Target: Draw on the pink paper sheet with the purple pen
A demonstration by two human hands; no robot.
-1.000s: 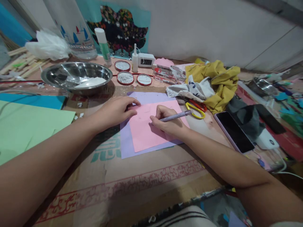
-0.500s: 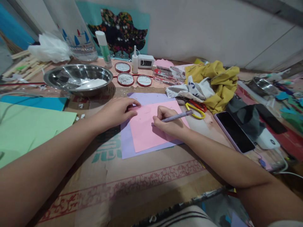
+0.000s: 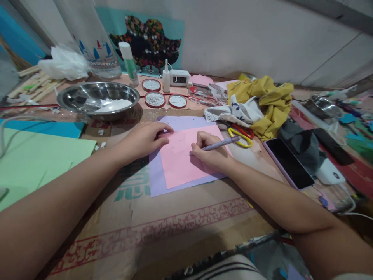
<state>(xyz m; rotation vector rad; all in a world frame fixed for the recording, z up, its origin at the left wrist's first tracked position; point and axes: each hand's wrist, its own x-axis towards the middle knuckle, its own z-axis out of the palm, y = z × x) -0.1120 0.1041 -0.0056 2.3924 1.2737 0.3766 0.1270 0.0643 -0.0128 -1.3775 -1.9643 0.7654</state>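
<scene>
A pink sheet of paper lies on a larger purple sheet, with faint curved pen lines near its top. My right hand is closed round a purple pen, and the pen's tip is at the pink paper's surface. At the left edge of the sheets rests my left hand, its fingers apart and the fingertips touching the paper. It holds nothing. Just right of the sheets lie scissors with yellow handles, partly under a cloth.
A steel bowl with white pieces stands at the back left. Green paper lies on the left. Behind are a glue stick, a small bottle and red-rimmed dishes of beads. Yellow cloth and a phone are at right.
My right hand and the pen have shifted slightly to the right across the pink paper. My left hand stays in place. The camera view has tilted a little.
</scene>
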